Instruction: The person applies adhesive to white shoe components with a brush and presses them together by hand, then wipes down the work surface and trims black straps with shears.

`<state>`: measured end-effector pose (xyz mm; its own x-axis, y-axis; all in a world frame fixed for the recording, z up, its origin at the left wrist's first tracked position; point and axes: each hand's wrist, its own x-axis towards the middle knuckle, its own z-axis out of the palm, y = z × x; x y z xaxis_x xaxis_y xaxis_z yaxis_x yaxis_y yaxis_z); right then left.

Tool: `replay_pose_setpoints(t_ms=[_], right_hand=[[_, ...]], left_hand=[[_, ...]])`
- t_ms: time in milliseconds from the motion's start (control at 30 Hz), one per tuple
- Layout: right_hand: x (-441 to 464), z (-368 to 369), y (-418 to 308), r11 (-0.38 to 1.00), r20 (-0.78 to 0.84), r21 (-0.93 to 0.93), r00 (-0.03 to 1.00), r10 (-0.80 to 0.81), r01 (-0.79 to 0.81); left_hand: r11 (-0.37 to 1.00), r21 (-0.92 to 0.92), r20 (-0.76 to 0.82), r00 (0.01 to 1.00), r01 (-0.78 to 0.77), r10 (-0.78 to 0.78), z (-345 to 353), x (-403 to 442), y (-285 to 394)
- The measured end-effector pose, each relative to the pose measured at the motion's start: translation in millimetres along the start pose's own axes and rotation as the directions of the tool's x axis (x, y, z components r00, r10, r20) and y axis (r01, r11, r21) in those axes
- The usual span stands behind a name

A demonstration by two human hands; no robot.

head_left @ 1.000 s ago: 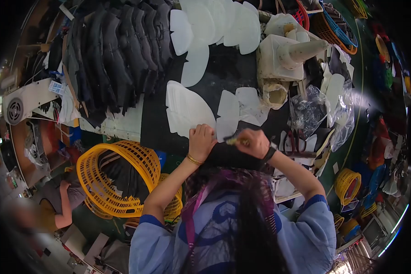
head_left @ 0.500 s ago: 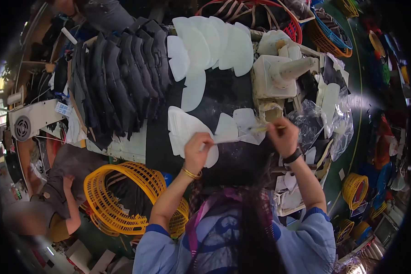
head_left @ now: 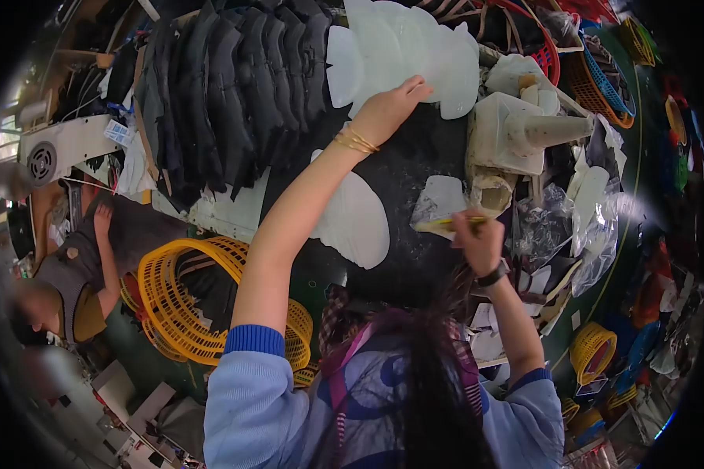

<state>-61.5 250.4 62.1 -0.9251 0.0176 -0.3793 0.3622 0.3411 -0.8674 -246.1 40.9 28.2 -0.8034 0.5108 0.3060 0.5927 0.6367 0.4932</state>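
The left hand [head_left: 403, 102] reaches to the overlapping white pieces [head_left: 447, 66], fingers drawn together (whether they grip one, I cannot tell). The right hand [head_left: 483, 238] grips a yellow stick [head_left: 446, 223] by a small white piece [head_left: 441, 194]. Nearby, a large white piece [head_left: 358, 223] lies on black material [head_left: 399, 168]. Parting overlapped pieces seemingly calls for a light pinch.

- We've got a green floor [head_left: 181, 377] with a thin yellow line [head_left: 637, 168] on our right
- bright window [head_left: 9, 129] on our left (kinda blurry, honestly)
- brown furniture [head_left: 45, 205] near it, plus whitish glare [head_left: 641, 209] over right
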Motion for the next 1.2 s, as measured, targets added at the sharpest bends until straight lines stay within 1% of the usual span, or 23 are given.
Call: replay_pose_setpoints(t_ms=[33, 100, 167, 200, 267, 367, 433, 500, 533, 600, 667, 767, 833, 867, 900, 933, 967, 1000, 1033, 1067, 1133, 1167, 1200], right_hand=[[3, 25, -2, 0.993, 0.175, 0.115, 0.985, 0.005, -0.025], [26, 76, 14, 0.977, 0.275, 0.199, 0.953, -0.129, 0.075], [47, 100, 4, 0.927, 0.146, 0.146, 0.919, -0.366, 0.346], [48, 102, -2, 0.919, 0.120, 0.065, 0.911, -0.394, 0.389], [35, 102, 13, 0.846, 0.223, -0.032, 0.829, -0.513, 0.532], [-8, 87, 42, 0.734, 0.426, -0.074, 0.686, -0.589, 0.676], [-24, 79, 56, 0.694, 0.465, -0.073, 0.640, -0.612, 0.717], [-8, 78, 52, 0.791, 0.396, -0.125, 0.761, -0.514, 0.599], [8, 83, 42, 0.773, 0.267, -0.206, 0.795, -0.545, 0.600], [48, 88, 12, 0.757, 0.144, -0.280, 0.805, -0.575, 0.591], [76, 96, -5, 0.662, 0.115, -0.341, 0.729, -0.675, 0.667], [74, 85, -13, 0.619, 0.103, -0.250, 0.657, -0.747, 0.744], [48, 49, -17, 0.745, 0.012, -0.217, 0.765, -0.644, 0.630], [37, 26, -16, 0.794, -0.070, -0.230, 0.804, -0.590, 0.563], [25, -1, -18, 0.882, -0.190, -0.258, 0.874, -0.447, 0.395], [20, -26, -14, 0.876, -0.292, -0.361, 0.853, -0.433, 0.321], [18, -47, -7, 0.840, -0.346, -0.459, 0.812, -0.469, 0.290], [16, -55, -5, 0.824, -0.334, -0.490, 0.812, -0.479, 0.284], [15, -60, -3, 0.806, -0.318, -0.518, 0.811, -0.491, 0.285], [19, -59, 12, 0.733, -0.227, -0.624, 0.835, -0.502, 0.271], [7, -49, 6, 0.721, -0.212, -0.652, 0.857, -0.470, 0.234], [3, -45, 2, 0.718, -0.264, -0.653, 0.816, -0.515, 0.241], [0, -37, 0, 0.877, -0.288, -0.448, 0.900, -0.327, 0.175]], left_hand=[[0.999, -0.010, 0.002, 0.999, 0.032, -0.032, -11, -9, 1], [0.991, -0.085, 0.004, 0.995, 0.101, -0.101, -38, -27, 1], [0.991, -0.088, 0.034, 0.995, 0.098, -0.096, -53, -46, -7], [0.988, -0.041, 0.049, 0.988, 0.152, -0.150, -55, -54, -8], [0.965, 0.039, 0.066, 0.963, 0.259, -0.261, -53, -73, -4], [0.963, 0.068, 0.161, 0.950, 0.259, -0.267, -47, -123, -9], [0.912, -0.091, 0.300, 0.885, 0.399, -0.357, -44, -154, 12], [0.954, -0.024, 0.189, 0.939, 0.297, -0.288, -40, -170, 30], [0.970, 0.013, 0.134, 0.961, 0.243, -0.242, -38, -172, 33], [0.970, 0.024, 0.134, 0.961, 0.240, -0.241, -35, -173, 32], [0.967, 0.031, 0.132, 0.958, 0.253, -0.255, -36, -172, 34], [0.956, 0.002, 0.112, 0.950, 0.294, -0.292, -37, -170, 34], [0.936, -0.075, 0.077, 0.938, 0.345, -0.339, -32, -179, 28], [0.864, -0.176, 0.079, 0.881, 0.473, -0.466, -39, -181, 35], [0.774, -0.291, 0.120, 0.824, 0.563, -0.554, -54, -175, 47], [0.660, -0.393, 0.177, 0.757, 0.641, -0.629, -74, -167, 64], [0.740, -0.420, 0.084, 0.834, 0.525, -0.545, -93, -159, 83], [0.871, -0.383, -0.095, 0.925, 0.306, -0.367, -96, -158, 97], [0.952, -0.296, -0.264, 0.951, 0.076, -0.158, -94, -156, 111], [0.976, -0.213, -0.296, 0.955, -0.041, -0.025, -80, -161, 122], [0.991, -0.059, -0.082, 0.990, -0.121, 0.115, -44, -181, 128], [0.991, -0.059, -0.050, 0.992, -0.117, 0.114, -25, -193, 128], [0.992, -0.066, -0.010, 0.994, -0.112, 0.111, -5, -207, 127]])
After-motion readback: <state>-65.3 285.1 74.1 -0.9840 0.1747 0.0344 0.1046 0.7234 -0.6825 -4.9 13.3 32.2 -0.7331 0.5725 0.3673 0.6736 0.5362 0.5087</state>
